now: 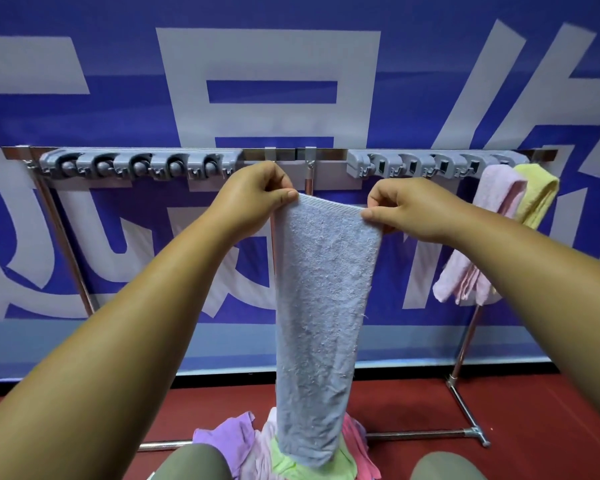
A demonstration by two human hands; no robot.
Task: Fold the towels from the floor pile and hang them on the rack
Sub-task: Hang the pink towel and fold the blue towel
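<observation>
Left hand and right hand pinched the blue towel's top corners | pink towel and yellow towel hung on rack | floor pile left

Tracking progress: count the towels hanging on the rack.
2: a pink towel and a yellow towel, side by side at the right end of the rack. None appears hidden.

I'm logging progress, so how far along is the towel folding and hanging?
Done: a pink towel and a yellow towel hang at the right end of the rack. In hand: the left hand and right hand pinch the top corners of a pale blue towel. Remaining: the pile on the floor.
</observation>
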